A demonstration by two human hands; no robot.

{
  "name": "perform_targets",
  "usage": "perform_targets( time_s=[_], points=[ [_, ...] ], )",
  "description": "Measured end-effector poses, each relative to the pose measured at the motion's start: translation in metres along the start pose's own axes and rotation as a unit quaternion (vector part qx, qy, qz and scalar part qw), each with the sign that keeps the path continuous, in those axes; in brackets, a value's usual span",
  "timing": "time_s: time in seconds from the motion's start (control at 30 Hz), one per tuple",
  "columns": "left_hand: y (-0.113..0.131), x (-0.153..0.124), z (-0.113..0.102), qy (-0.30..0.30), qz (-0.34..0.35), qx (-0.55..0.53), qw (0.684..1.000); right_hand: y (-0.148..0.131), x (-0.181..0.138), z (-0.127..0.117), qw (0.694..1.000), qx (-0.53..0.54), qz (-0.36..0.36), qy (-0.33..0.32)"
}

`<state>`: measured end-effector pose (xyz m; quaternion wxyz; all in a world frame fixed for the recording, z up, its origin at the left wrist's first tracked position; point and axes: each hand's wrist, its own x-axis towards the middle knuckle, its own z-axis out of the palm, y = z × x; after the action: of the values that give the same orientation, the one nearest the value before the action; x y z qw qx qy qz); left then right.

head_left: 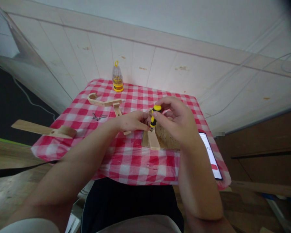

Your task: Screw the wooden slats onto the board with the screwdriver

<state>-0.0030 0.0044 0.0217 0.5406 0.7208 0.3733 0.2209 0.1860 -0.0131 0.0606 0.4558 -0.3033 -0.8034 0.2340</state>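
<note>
My right hand (177, 119) grips a yellow-and-black screwdriver (153, 120) by its handle, fingers closed round the top. The tool stands nearly upright, its tip down at a pale wooden piece (154, 141). Beside the tip, my left hand (135, 120) has its thumb and fingers closed on the far part of that wooden piece; the fingertips are partly hidden. Under the wood lies a rough brown board (168, 137) with small holes in its surface.
On the red-and-white checked tablecloth (133, 165) lie a curved wooden part (103, 102), a small wooden bracket (117, 110), several screws (95, 117) and a long wooden part (43, 128). A clear-topped bit case (117, 79) stands at the back; a phone (210, 157) lies right.
</note>
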Motion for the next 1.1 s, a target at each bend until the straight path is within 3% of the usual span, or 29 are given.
perform_targets(
  time_s=[0.13,0.23,0.3,0.33,0.4,0.43,0.5,0.57,0.7,0.83,0.9,0.97,1.1],
  points=[
    [0.001,0.0,0.0,-0.008,-0.005,-0.005,1.0,0.0,0.0,0.003,0.996,-0.067,0.031,0.059],
    [0.003,0.001,0.002,0.007,0.009,0.024,1.0,0.002,0.001,0.001,0.997,-0.068,0.037,0.03],
    [0.005,0.002,0.002,0.076,0.014,0.063,0.995,0.008,0.001,0.002,0.997,-0.063,0.052,-0.007],
    [0.007,0.003,0.001,0.139,0.002,0.093,0.986,0.011,0.001,0.003,0.996,-0.061,0.066,-0.017],
    [0.012,0.002,-0.003,0.309,-0.009,0.211,0.927,0.019,0.002,0.008,0.994,-0.048,0.094,0.007],
    [0.016,0.001,-0.005,0.338,-0.003,0.268,0.902,0.023,0.003,0.011,0.994,-0.038,0.096,0.046],
    [0.025,-0.003,-0.011,0.334,-0.005,0.353,0.874,0.028,0.004,0.016,0.986,-0.005,0.089,0.139],
    [0.034,-0.009,-0.016,0.283,-0.041,0.404,0.869,0.028,0.006,0.017,0.972,0.031,0.084,0.217],
    [0.043,-0.02,-0.022,0.199,-0.192,0.455,0.846,0.022,0.009,0.01,0.952,0.072,0.08,0.287],
    [0.036,-0.029,-0.02,0.203,-0.296,0.434,0.827,0.022,0.01,0.006,0.942,0.116,0.101,0.298],
    [0.03,-0.035,-0.016,0.203,-0.293,0.397,0.846,0.024,0.011,0.007,0.94,0.121,0.113,0.298],
    [0.026,-0.043,-0.008,0.245,-0.276,0.355,0.859,0.024,0.011,0.009,0.94,0.13,0.133,0.286],
    [0.025,-0.066,0.014,0.312,-0.251,0.362,0.842,0.018,0.011,0.007,0.93,0.23,0.141,0.248]
  ],
)
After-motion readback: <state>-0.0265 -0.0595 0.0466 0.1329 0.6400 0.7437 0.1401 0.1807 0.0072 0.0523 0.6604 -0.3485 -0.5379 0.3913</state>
